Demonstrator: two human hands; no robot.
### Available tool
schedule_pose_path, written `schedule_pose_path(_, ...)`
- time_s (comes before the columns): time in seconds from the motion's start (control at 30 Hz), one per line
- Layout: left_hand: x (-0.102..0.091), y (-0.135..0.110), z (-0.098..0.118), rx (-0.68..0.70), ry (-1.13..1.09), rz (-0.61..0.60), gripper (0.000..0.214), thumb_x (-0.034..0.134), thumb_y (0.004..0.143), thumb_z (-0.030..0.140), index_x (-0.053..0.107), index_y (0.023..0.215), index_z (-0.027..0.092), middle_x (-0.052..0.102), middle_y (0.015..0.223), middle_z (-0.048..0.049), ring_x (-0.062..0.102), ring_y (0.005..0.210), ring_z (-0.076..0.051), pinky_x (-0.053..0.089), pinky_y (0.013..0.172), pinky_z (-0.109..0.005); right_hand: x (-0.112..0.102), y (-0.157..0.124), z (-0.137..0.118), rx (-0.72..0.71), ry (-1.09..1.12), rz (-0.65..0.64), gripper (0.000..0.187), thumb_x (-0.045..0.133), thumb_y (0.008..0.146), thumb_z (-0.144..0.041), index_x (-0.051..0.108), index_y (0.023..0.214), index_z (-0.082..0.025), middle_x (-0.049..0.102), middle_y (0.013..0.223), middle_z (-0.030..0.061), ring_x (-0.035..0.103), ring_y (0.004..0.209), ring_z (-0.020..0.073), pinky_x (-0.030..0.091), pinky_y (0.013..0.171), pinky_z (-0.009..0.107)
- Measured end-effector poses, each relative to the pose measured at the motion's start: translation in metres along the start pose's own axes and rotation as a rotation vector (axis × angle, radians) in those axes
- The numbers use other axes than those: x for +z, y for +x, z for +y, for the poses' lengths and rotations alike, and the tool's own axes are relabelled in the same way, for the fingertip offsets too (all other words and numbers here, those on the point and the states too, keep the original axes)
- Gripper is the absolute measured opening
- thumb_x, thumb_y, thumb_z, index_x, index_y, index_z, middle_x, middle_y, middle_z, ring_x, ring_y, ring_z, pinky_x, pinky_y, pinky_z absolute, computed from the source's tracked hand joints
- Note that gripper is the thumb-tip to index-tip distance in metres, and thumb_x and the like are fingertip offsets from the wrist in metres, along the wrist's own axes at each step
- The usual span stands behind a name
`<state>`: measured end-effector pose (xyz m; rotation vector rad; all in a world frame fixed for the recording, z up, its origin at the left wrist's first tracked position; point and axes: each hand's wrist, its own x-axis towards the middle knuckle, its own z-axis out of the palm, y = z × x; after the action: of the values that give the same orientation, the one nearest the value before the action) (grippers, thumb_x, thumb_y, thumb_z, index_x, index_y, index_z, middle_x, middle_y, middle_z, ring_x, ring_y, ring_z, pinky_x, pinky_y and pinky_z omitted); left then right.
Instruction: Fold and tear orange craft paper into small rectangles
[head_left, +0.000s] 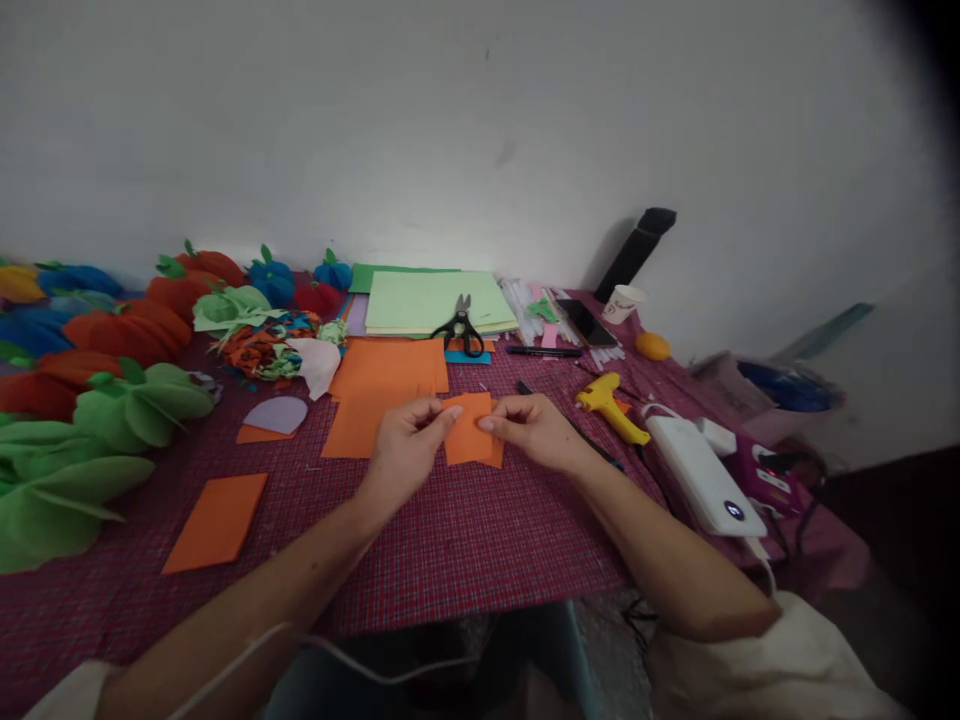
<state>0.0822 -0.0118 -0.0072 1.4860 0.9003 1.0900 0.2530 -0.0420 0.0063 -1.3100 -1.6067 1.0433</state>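
Small rectangles of orange paper (466, 436) are pinched between my two hands, over the middle of the table. My left hand (409, 438) grips their left edge with thumb and fingers. On the right edge, the thumb and fingers of my right hand (531, 428) close in the same way. One sheet sticks out a little below the other at the lower right. Larger orange sheets (386, 368) lie just behind my left hand. Further left rests a stack of cut orange paper (216, 522), near a lilac rounded piece (276, 414).
Black-handled scissors (460, 328) lie on pale green sheets (427, 295) at the back. Paper pumpkins (127, 330) and scraps (270, 345) crowd the left. A yellow glue gun (611, 407), white power bank (705, 475), phone (585, 323) and paper cup (622, 303) occupy the right.
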Motion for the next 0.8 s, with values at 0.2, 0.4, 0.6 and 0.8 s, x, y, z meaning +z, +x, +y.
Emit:
schedule_pose_path(0.2,0.0008,0.0004,0.0008,-0.025,-0.056,0.032,0.017,0.057,0.07,0.03,0.057,0.063,0.015,0.05,0.057,0.0035,0.042,0.052,-0.007,0.033,0.05,-0.019,-0.0003,0.0011,0.0022,-0.009,0.044,-0.076,0.027,0.056,0.07,-0.038,0.054,0.059,-0.015,0.046,0.055,-0.0037,0.038,0.05,0.0062,0.031,0.049,0.021)
schedule_pose_path(0.4,0.0014,0.002,0.0043,-0.07,-0.084,0.075,0.016,0.06,0.066,0.03,0.056,0.059,0.016,0.05,0.055,0.0047,0.042,0.051,-0.007,0.034,0.05,-0.019,-0.0027,0.0003,-0.0013,-0.016,0.007,-0.098,0.028,0.055,0.071,-0.039,0.054,0.059,-0.014,0.045,0.054,-0.0046,0.037,0.05,0.0056,0.03,0.048,0.019)
schedule_pose_path(0.6,0.0,0.003,0.0056,-0.063,-0.085,0.095,0.016,0.06,0.067,0.029,0.054,0.059,0.016,0.048,0.055,0.0046,0.042,0.051,-0.007,0.034,0.049,-0.018,-0.0048,-0.0009,-0.0004,-0.041,-0.068,-0.129,0.03,0.055,0.071,-0.04,0.053,0.058,-0.014,0.044,0.051,-0.0047,0.035,0.047,0.0051,0.027,0.045,0.019)
schedule_pose_path(0.8,-0.0001,0.0039,0.0077,-0.033,-0.096,0.142,0.02,0.059,0.067,0.029,0.051,0.056,0.015,0.047,0.053,0.0043,0.041,0.05,-0.006,0.033,0.048,-0.018,-0.0045,-0.001,0.0035,-0.029,-0.088,-0.18,0.031,0.054,0.071,-0.042,0.056,0.06,-0.014,0.046,0.052,-0.0041,0.037,0.047,0.0059,0.029,0.046,0.019)
